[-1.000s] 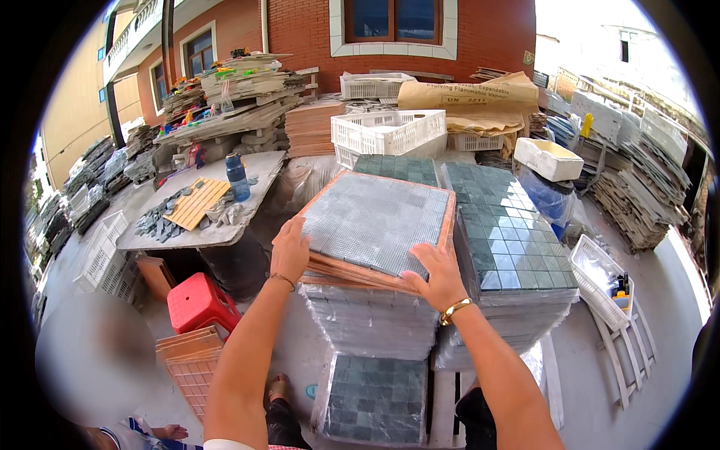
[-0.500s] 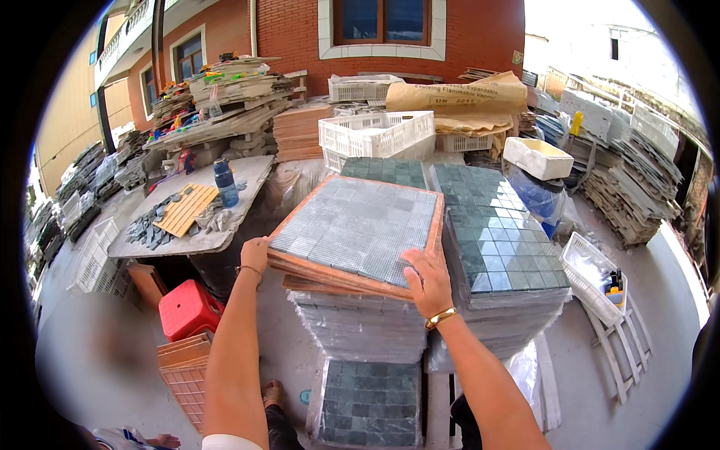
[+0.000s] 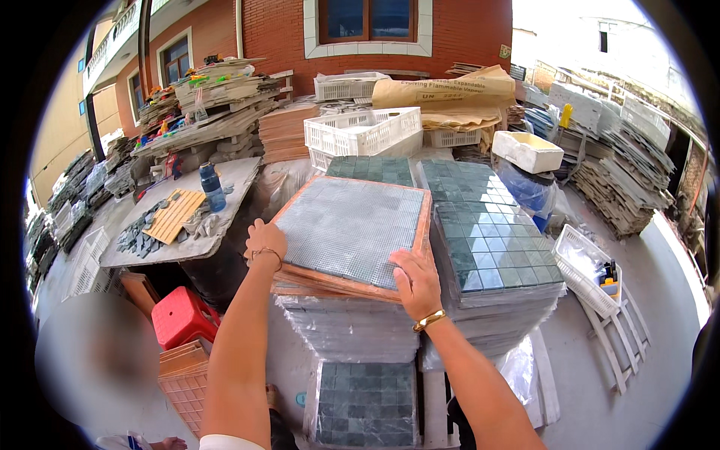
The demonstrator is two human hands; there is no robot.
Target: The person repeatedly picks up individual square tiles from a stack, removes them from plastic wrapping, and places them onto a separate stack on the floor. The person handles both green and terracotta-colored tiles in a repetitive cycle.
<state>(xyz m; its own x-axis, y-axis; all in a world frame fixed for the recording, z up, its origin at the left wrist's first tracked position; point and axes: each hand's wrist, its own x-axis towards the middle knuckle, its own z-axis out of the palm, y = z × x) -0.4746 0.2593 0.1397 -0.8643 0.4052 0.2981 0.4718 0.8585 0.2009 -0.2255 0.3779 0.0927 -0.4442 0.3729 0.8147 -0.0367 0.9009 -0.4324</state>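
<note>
A sheet of grey tiles backed with white mesh (image 3: 349, 225) lies in a shallow orange-rimmed tray (image 3: 426, 217). More orange boards or trays lie beneath it, on top of a plastic-wrapped stack (image 3: 349, 326). My left hand (image 3: 266, 241) is curled round the tray's left edge, its fingertips partly hidden. My right hand (image 3: 417, 283) grips the near right corner, with the thumb and fingers bent over the rim and mesh. Right of the tray stands a tall stack of glossy green mosaic tile sheets (image 3: 491, 247). Below and nearer, another dark green tile sheet (image 3: 366, 405) lies under clear plastic.
To the left, a table (image 3: 236, 180) bears a blue bottle (image 3: 212, 187), a slatted yellow board (image 3: 174, 216) and stone chips. A red stool (image 3: 182, 315) stands below. White crates (image 3: 364, 135) sit behind. At right is a white basket (image 3: 589, 274). Another person's hand (image 3: 171, 443) shows at lower left.
My left hand has shifted along the tray's left edge, away from the near corner, and wraps it more. The tray has turned slightly, and the whole view has moved a little.
</note>
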